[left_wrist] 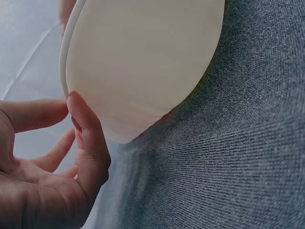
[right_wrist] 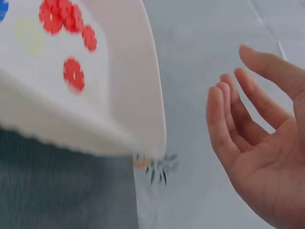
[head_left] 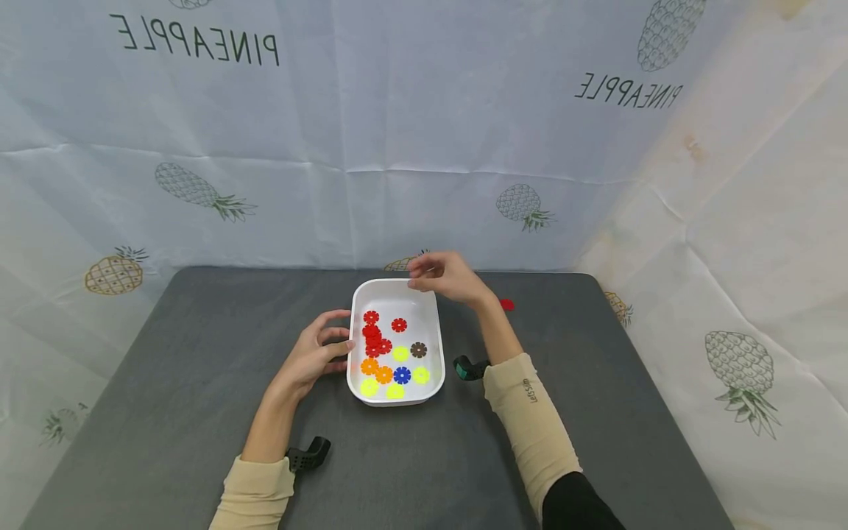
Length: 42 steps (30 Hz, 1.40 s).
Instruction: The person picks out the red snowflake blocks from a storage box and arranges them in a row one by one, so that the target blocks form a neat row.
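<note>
Pineapple-printed cloth (head_left: 318, 199) backs the frame above a grey table (head_left: 165, 405). Left of centre, your left hand (head_left: 314, 350) grips the left rim of the white tray (head_left: 397, 298), thumb and fingertip pinched on its edge. That tray occupies mid-frame, with red discs (head_left: 372, 333) towards its left and orange discs (head_left: 369, 366), yellow discs (head_left: 400, 354), a blue disc (head_left: 402, 375) and a brown disc (head_left: 419, 350) lower down. It appears to be smooth plastic: probably light, fairly stiff, slightly slippery. Opposite rims look the soundest hold, kept level, since loose discs may slide. By the tray's upper right corner, your right hand (head_left: 449, 276) is unclenched and grasps nothing visible. Further right, a red piece (head_left: 506, 305) lies on the table. Your head view overlaps right fingertips and rim; the right wrist view shows them apart. Your left wrist view alone gives the pinch close up, but no disc plainly.
</note>
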{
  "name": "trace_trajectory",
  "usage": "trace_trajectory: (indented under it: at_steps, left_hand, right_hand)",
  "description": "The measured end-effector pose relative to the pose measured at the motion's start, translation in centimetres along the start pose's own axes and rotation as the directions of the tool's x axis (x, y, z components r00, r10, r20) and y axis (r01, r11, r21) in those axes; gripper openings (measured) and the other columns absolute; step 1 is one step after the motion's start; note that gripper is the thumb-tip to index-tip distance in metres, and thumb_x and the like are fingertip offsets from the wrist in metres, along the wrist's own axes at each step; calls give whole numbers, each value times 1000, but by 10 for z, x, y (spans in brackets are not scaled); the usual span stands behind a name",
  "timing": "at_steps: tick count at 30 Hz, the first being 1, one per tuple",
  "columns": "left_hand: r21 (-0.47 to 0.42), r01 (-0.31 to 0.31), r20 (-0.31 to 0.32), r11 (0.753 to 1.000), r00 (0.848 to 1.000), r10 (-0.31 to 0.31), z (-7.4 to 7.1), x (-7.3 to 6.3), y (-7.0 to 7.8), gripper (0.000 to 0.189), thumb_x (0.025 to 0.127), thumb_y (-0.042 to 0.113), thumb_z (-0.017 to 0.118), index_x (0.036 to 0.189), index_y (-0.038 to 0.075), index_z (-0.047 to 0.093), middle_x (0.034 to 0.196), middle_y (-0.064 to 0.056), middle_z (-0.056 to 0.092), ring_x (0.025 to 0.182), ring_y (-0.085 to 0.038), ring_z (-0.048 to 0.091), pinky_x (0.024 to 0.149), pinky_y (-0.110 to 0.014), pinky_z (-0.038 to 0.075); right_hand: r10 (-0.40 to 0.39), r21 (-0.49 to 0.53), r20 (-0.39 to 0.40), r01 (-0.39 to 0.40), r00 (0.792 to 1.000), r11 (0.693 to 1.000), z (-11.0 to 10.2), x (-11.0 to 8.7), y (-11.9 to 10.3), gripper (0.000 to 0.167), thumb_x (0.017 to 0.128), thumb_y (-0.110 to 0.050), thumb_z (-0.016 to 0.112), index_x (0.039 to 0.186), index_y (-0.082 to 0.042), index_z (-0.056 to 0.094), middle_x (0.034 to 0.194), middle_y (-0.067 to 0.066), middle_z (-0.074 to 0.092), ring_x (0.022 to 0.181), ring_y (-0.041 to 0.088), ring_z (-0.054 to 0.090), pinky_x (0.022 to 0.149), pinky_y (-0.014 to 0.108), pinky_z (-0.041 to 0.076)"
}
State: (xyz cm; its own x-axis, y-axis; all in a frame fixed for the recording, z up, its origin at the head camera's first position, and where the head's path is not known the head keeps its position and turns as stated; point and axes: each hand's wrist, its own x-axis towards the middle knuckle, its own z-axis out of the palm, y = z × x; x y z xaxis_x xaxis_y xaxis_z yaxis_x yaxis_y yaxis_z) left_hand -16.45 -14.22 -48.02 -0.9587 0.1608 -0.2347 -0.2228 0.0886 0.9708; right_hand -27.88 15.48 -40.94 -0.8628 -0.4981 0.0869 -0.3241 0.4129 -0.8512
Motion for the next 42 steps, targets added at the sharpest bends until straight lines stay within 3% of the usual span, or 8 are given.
trace_trajectory:
  at_steps: [4,7,14,18,22,31,42]
  left_hand:
    - [1,-5,4,1000,1000,5,-1,0,0,65,104,7,68,163,13,40,136,-27,60,97,-24,74,80,-32,66]
    - [1,-2,6,1000,1000,2,-1,1,0,64,105,7,67,163,13,40,136,-27,60,99,-23,74,81,-33,66]
    - [2,13,-3,1000,1000,-13,-2,2,-1,64,105,6,67,163,13,40,136,-26,60,102,-25,72,81,-33,66]
    - [1,20,-4,1000,1000,-20,-1,3,-1,65,104,6,67,163,13,40,135,-25,60,102,-25,72,81,-33,66]
    - [1,21,-6,1000,1000,-21,-1,3,-1,65,104,6,67,163,13,40,135,-25,60,103,-27,72,80,-33,66]
    - [4,23,-9,1000,1000,-23,1,2,0,65,104,7,68,162,14,40,136,-25,60,103,-27,71,81,-33,65]
    - [10,21,-12,1000,1000,-21,2,2,0,64,104,8,68,162,14,40,136,-25,60,102,-26,70,81,-33,65]
  right_hand:
    - [-18,-18,96,20,995,1000,18,14,-8,40,96,-15,80,132,-1,72,128,17,75,107,27,72,88,31,61]
    - [-13,-25,174,17,985,1000,31,24,-11,43,96,-15,79,135,1,70,131,21,74,115,31,73,94,31,63]
    - [117,-16,276,-117,954,993,62,40,0,38,97,-12,77,133,-1,72,124,19,77,109,34,77,91,31,65]
    - [219,-59,259,-211,941,976,74,46,8,33,97,-13,76,128,-5,75,115,14,78,97,33,75,85,31,65]
    - [271,-122,232,-249,934,961,82,48,14,28,95,-13,78,123,-9,78,109,11,80,80,25,71,75,31,63]
    - [292,-126,167,-273,942,954,94,45,23,29,90,-2,83,119,-6,80,98,12,78,68,15,64,63,22,56]
    - [305,-148,98,-289,947,946,100,42,26,26,92,-12,87,117,-8,81,86,5,72,66,14,58,60,18,50]
